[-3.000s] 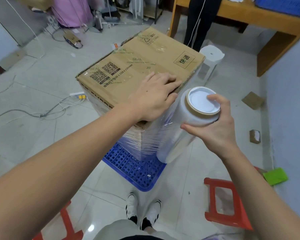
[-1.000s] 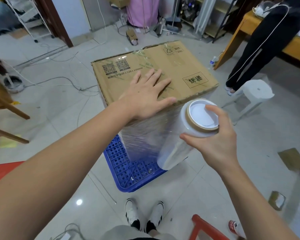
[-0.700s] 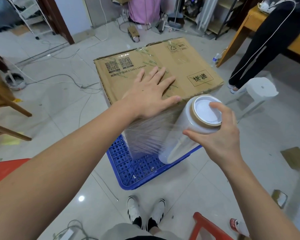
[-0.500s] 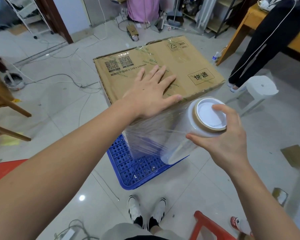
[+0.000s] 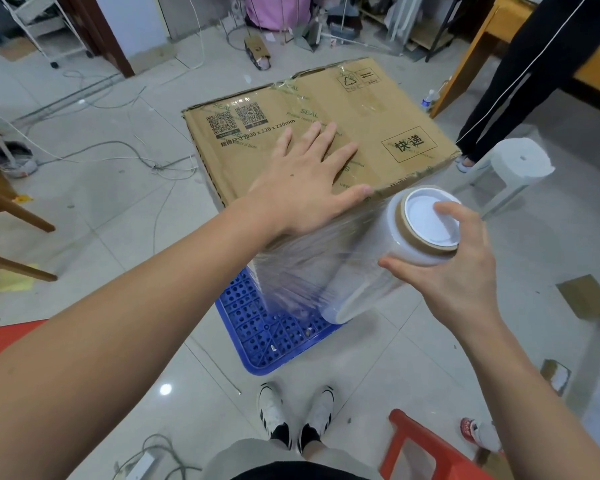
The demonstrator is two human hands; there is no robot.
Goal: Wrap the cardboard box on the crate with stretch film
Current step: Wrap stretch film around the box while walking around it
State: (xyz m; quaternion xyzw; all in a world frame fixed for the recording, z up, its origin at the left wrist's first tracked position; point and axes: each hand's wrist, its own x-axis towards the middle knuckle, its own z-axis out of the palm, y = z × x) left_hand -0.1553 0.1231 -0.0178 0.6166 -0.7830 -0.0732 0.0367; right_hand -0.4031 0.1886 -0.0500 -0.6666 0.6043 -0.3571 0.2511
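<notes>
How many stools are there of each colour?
Red stools: 2, one near the right arm, one at the left edge
White stools: 1, beside the cardboard box
Total: 3

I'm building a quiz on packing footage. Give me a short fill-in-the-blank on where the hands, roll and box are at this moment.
1. The left hand lies flat on the ____ of the cardboard box.
2. The right hand grips the roll of stretch film at its ____ end.
3. The box stands on a crate coloured ____.
4. Film stretches from the roll to the box's ____.

Missing words: top; upper; blue; side
</notes>
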